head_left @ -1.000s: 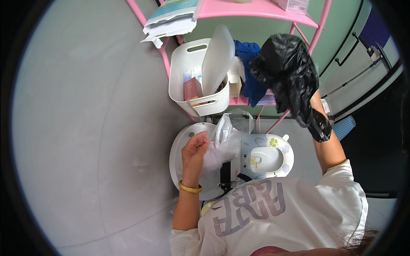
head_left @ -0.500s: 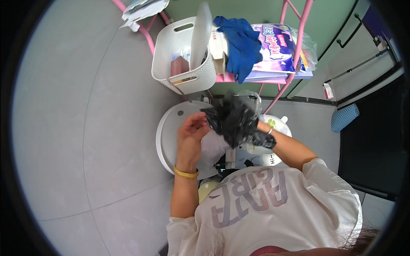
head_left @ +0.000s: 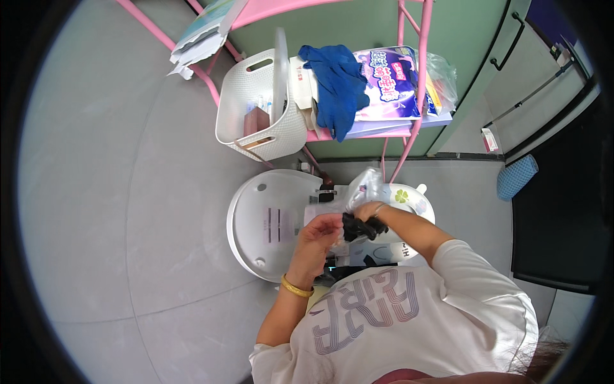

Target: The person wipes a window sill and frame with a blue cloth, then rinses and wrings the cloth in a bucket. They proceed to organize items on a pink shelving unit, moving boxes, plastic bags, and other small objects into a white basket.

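Observation:
A crumpled black plastic bag [head_left: 362,228] is bunched below my right hand [head_left: 369,210], whose fingers are closed on it. My left hand [head_left: 318,243], a gold bangle at its wrist, has bent fingers closed at the bag's left edge. Just behind my right hand stands a crinkled clear plastic bag [head_left: 365,185]. Both hands are over a white fixture: a broad rounded lid [head_left: 281,198] with small round pads lies swung out to the left, and a white rim with a green clover print [head_left: 417,200] curves beneath my right forearm.
Beyond, a pink-framed shelf [head_left: 419,96] holds a white basket [head_left: 291,136], a blue cloth or glove [head_left: 336,86] and a purple package [head_left: 389,83]. Torn papers [head_left: 198,45] stick out at upper left. A blue textured roll [head_left: 517,177] lies by the black mat [head_left: 559,217] at right.
Both hands have come down and closer to my body. The black bag, spread over my right hand and wrist before, is now bunched smaller. The lid and clear bag show more fully.

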Demonstrator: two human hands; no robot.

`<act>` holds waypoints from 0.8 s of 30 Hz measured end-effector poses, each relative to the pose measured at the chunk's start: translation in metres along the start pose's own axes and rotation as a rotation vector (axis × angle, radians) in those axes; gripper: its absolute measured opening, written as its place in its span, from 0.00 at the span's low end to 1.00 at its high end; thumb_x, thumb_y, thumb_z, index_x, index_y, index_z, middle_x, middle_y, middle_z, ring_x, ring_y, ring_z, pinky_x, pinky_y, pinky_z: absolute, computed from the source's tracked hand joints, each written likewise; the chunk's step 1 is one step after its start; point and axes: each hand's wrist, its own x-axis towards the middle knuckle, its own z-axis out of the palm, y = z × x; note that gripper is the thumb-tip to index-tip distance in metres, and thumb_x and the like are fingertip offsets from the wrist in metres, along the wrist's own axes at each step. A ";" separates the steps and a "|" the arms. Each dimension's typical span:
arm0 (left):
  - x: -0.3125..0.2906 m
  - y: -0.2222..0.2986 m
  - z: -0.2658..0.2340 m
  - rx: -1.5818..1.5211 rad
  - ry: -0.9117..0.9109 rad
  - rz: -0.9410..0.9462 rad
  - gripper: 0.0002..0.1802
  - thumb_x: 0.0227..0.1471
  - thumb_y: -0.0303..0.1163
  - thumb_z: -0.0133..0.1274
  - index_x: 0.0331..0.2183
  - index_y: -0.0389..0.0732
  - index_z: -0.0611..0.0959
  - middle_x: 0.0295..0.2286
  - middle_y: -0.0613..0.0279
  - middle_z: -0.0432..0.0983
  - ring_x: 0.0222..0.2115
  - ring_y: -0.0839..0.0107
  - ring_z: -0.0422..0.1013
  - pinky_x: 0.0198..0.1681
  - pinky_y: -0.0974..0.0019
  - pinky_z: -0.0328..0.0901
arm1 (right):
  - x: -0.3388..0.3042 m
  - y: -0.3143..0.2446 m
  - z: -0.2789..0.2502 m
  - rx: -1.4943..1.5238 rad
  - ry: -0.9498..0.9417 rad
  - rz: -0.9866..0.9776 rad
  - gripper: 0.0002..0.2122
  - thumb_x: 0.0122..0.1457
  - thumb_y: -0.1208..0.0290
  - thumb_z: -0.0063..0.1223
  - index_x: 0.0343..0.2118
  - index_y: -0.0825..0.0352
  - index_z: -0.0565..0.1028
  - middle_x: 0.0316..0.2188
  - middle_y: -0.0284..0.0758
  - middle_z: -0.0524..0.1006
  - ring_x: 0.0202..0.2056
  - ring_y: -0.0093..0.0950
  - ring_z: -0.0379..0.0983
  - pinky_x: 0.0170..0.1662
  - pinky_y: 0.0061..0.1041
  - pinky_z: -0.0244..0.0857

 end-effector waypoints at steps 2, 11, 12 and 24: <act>-0.002 -0.016 -0.026 -0.011 0.139 -0.082 0.18 0.45 0.15 0.46 0.40 0.37 0.77 0.33 0.65 0.72 0.28 0.79 0.66 0.27 0.77 0.60 | -0.027 -0.013 -0.035 0.224 -0.115 -0.322 0.15 0.49 0.65 0.45 0.35 0.69 0.78 0.39 0.44 0.77 0.38 0.40 0.75 0.41 0.39 0.67; -0.012 -0.072 -0.067 0.532 0.250 -0.186 0.21 0.43 0.33 0.57 0.42 0.39 0.77 0.29 0.59 0.73 0.26 0.67 0.69 0.27 0.68 0.64 | -0.008 0.024 0.001 -0.067 0.311 0.350 0.12 0.42 0.67 0.55 0.31 0.62 0.80 0.34 0.43 0.78 0.36 0.39 0.76 0.39 0.35 0.69; -0.015 -0.075 -0.072 0.867 0.177 -0.097 0.23 0.42 0.34 0.58 0.43 0.39 0.77 0.31 0.56 0.74 0.28 0.63 0.71 0.29 0.66 0.66 | -0.009 0.033 0.000 0.079 0.244 0.371 0.13 0.42 0.67 0.57 0.33 0.59 0.81 0.36 0.42 0.78 0.37 0.39 0.76 0.40 0.36 0.69; 0.036 -0.058 -0.084 0.240 0.136 0.051 0.12 0.57 0.29 0.46 0.42 0.36 0.78 0.24 0.72 0.67 0.24 0.83 0.61 0.33 0.76 0.61 | -0.028 -0.052 -0.044 -0.212 0.152 0.268 0.15 0.47 0.68 0.48 0.38 0.65 0.79 0.37 0.44 0.78 0.40 0.44 0.74 0.45 0.34 0.67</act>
